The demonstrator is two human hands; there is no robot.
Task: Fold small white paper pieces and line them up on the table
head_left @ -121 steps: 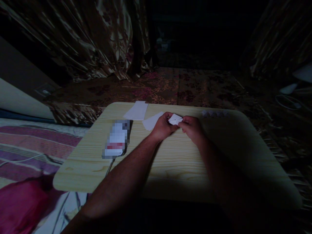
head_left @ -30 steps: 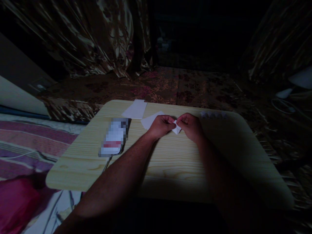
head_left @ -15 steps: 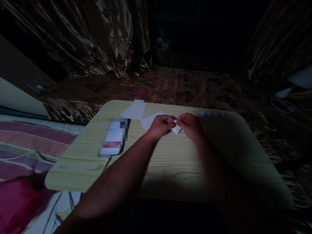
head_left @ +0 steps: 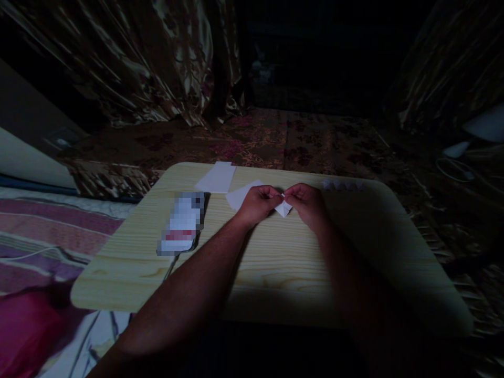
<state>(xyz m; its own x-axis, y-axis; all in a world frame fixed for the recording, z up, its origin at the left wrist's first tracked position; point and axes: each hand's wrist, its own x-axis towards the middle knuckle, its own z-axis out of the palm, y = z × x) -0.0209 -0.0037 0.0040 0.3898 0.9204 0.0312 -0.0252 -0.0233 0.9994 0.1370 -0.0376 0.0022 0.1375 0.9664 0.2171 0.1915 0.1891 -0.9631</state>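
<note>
Both my hands meet over the far middle of a small light wooden table (head_left: 275, 262). My left hand (head_left: 258, 203) and my right hand (head_left: 307, 202) are closed in a pinch on a small folded piece of white paper (head_left: 283, 208), held just above the tabletop. Just left of my left hand a white paper sheet (head_left: 238, 197) lies flat, partly hidden by my fingers. Another white sheet (head_left: 216, 178) lies at the table's far edge.
A blurred phone-like object (head_left: 181, 224) lies on the table's left side with a cable running off the near edge. A row of small folded white paper pieces (head_left: 342, 185) sits at the far right. Striped bedding (head_left: 47, 236) lies left; patterned carpet and curtains beyond.
Four seconds ago the folded paper showed wider between my hands; now it is smaller and lower, pinched at its top. Over the last second my hands have barely moved.
</note>
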